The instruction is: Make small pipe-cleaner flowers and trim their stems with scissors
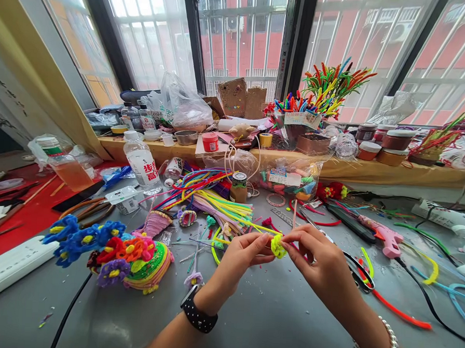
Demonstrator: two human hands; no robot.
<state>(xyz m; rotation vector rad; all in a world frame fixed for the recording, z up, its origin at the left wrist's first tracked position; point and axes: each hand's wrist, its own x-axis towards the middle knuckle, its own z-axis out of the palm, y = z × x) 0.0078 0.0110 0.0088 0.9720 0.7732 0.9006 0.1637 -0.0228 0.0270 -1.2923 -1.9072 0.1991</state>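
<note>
Between my two hands, above the grey table, is a small neon-yellow curled pipe-cleaner piece (278,246). My left hand (247,252) pinches it from the left with thumb and fingers. From the other side my right hand (310,248) grips it, thumb and fingertips pressed together. A thin yellow stem seems to run up and left from the piece; where it ends is unclear. To the left of my left hand stands a striped pot with pipe-cleaner flowers (145,265) in blue, red, orange and purple. Behind my hands lies a bundle of coloured pipe cleaners (219,207).
A pink glue gun (385,236) lies at the right, its black cord trailing forward. Scissors (357,274) and a red pipe cleaner (404,310) are near my right forearm. A plastic bottle (141,161) and a small jar (238,187) stand further back, below a cluttered window ledge (171,152).
</note>
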